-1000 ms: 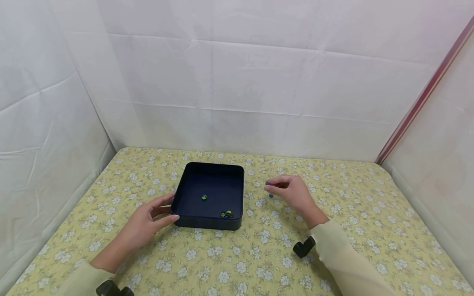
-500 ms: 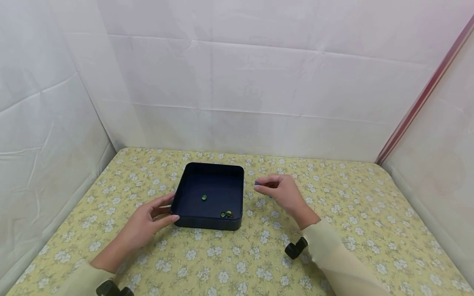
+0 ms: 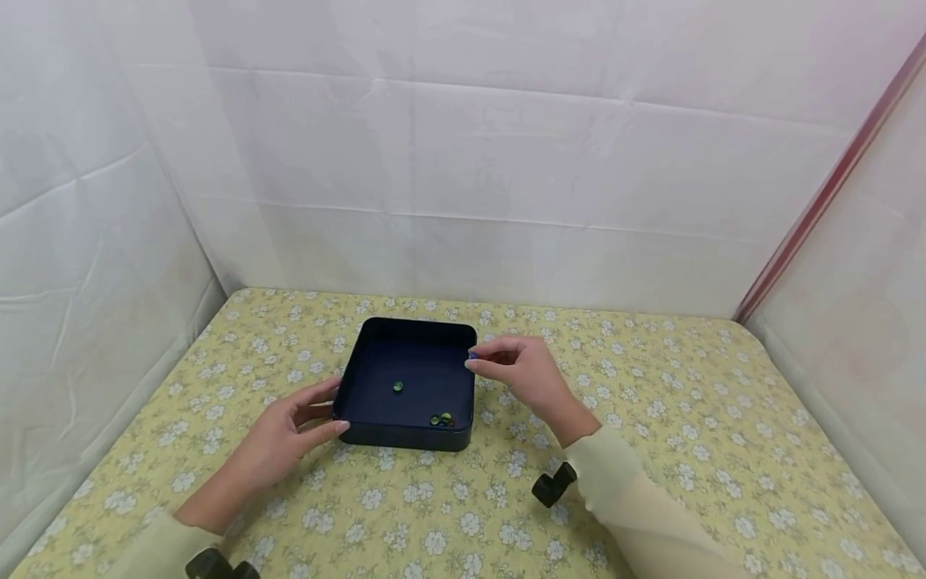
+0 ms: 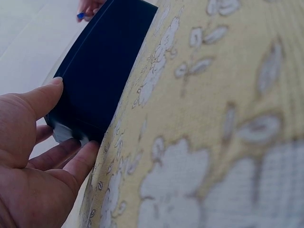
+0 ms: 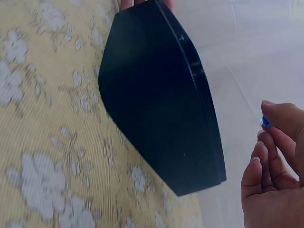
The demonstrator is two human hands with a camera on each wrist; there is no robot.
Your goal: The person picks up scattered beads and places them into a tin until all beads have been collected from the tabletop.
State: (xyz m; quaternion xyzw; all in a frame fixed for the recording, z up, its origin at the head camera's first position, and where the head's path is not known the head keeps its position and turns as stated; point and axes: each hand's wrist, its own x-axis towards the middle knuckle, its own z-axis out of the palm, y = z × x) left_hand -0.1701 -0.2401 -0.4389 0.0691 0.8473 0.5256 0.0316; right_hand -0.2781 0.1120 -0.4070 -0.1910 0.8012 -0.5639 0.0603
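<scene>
A dark navy square tray with low walls sits on the table. Inside it, one green glass marble lies near the middle, and several more marbles, green and reddish, gather in the near right corner. My left hand holds the tray at its near left corner, thumb on the front wall and fingers along the left side. Between thumb and forefinger, my right hand pinches a small blue glass marble, raised at the tray's right rim.
A yellow cloth with white flowers covers the table. White sheet walls stand behind it and on both sides, with a red strip at the back right corner. Black wrist mounts sit by the sleeves.
My right hand has moved left with the blue marble, from over the cloth to the tray's right rim. Another blue marble on the cloth is now hidden behind that hand. The left hand stays put.
</scene>
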